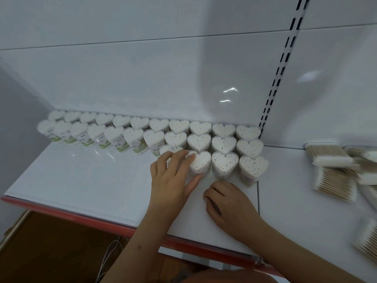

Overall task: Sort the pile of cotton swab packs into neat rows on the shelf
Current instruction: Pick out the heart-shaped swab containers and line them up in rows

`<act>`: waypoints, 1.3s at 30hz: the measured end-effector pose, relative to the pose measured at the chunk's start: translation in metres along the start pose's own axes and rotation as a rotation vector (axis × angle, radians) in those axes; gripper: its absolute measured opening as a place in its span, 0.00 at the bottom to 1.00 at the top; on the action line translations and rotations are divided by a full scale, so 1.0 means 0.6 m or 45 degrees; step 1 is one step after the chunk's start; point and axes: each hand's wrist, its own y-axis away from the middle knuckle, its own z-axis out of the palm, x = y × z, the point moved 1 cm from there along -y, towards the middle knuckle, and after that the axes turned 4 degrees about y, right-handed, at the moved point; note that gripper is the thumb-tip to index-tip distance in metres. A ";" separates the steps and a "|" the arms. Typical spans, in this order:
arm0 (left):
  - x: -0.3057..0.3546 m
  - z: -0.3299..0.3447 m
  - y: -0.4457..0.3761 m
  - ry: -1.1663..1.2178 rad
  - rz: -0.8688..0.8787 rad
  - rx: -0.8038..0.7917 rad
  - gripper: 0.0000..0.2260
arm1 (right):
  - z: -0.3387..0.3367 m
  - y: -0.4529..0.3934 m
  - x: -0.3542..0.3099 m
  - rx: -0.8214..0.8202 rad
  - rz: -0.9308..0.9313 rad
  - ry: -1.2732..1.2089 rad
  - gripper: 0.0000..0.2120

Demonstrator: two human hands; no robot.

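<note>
A clear heart-shaped pack of white cotton swabs, front row w/ two more to its right, is pinched by the left hand, thumb in front, fingers on top. Right hand is rested on the white shelf, fingers curled, holding nothing. Flat wooden-stick swab packs are piled well apart at right.

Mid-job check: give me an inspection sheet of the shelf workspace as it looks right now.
Surface: white shelf with red front edge.
Job's things: clear heart-shaped cotton swab packs standing in two long rows along the back panel; a third row begun at the right.
Clutter: flat packs of wooden-stick swabs heaped loosely on the adjoining shelf.
Grippers: left hand holds the third-row heart pack; right hand rests on the shelf, fingers curled, holding nothing.
Cables: thin white cord below the shelf.
Surroundings: slotted upright.
</note>
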 end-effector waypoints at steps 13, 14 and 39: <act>-0.014 0.013 -0.010 0.102 -0.076 -0.036 0.20 | 0.005 0.004 0.003 0.037 0.011 0.073 0.05; -0.012 0.009 -0.010 0.103 -0.081 -0.042 0.22 | 0.004 0.005 0.001 0.047 0.011 0.068 0.05; 0.641 -0.045 -0.012 1.186 0.449 -0.671 0.22 | -0.541 0.394 0.090 0.873 1.165 0.434 0.26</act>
